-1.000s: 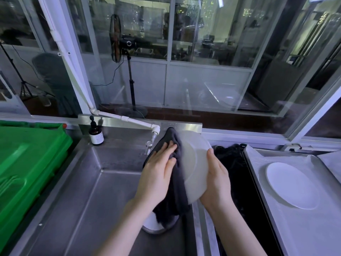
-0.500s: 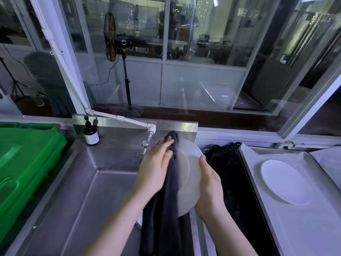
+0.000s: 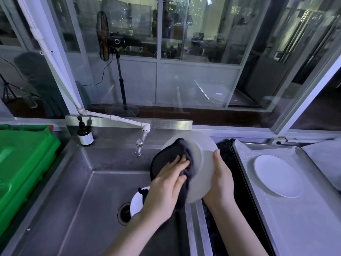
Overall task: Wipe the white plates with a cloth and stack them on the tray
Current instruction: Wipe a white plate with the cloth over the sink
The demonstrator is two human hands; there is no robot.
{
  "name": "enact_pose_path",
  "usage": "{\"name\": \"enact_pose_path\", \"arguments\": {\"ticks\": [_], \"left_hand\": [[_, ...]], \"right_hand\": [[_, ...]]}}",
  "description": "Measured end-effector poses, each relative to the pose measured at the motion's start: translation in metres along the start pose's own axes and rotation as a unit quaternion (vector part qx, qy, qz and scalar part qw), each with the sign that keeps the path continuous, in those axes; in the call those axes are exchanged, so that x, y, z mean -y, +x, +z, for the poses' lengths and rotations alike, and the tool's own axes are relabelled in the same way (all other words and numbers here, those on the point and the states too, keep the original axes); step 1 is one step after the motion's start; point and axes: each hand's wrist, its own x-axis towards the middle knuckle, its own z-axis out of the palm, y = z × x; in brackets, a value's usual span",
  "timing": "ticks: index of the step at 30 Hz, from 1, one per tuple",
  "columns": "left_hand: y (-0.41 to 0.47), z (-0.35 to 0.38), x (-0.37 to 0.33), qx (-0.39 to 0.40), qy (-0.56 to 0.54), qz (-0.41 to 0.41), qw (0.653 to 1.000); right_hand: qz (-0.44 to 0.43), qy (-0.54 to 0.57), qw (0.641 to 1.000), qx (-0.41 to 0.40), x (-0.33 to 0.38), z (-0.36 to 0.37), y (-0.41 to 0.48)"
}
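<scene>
Over the steel sink (image 3: 73, 191), the right hand (image 3: 219, 180) is gripping a tilted white plate (image 3: 203, 163) by its rim, while the left hand (image 3: 166, 189) is pressing a dark cloth (image 3: 177, 152) against its face, fingers (image 3: 177, 163) closed on the fabric. Another plate (image 3: 278, 176) is lying on the tray (image 3: 304, 228) to the right, and what is probably a third (image 3: 135, 202) is sitting in the sink.

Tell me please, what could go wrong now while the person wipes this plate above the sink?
1. The right hand grips the held plate only at its edge, tilted, so the left hand pushing the cloth might make it slip.
2. It could then fall onto the plate in the sink and chip.
3. The faucet is near; a swing may knock it.
</scene>
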Motion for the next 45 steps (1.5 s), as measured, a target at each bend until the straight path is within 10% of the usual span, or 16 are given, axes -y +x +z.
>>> {"name": "enact_pose_path", "arguments": {"ticks": [9,16,31,36,42,45], "left_hand": [[0.025,0.037,-0.019,-0.001,0.01,-0.06,0.998],[-0.003,0.084,-0.065,0.071,0.001,0.102,0.992],[-0.012,0.125,-0.019,0.04,0.006,-0.313,0.949],[0.009,0.122,-0.014,0.084,-0.096,-0.347,0.929],[0.042,0.1,-0.01,0.164,-0.3,-0.474,0.812],[0.047,0.105,-0.002,0.185,-0.271,-0.445,0.833]], "right_hand": [[-0.045,-0.049,0.998,-0.017,0.016,-0.06,-0.009],[0.007,-0.013,0.997,-0.075,0.028,-0.097,-0.008],[-0.104,-0.276,0.955,0.036,0.038,-0.166,-0.01],[-0.15,-0.468,0.86,0.139,0.028,-0.17,-0.017],[-0.298,-0.646,0.671,0.21,0.035,-0.173,-0.017],[-0.376,-0.7,0.567,0.218,0.041,-0.183,-0.011]]}}
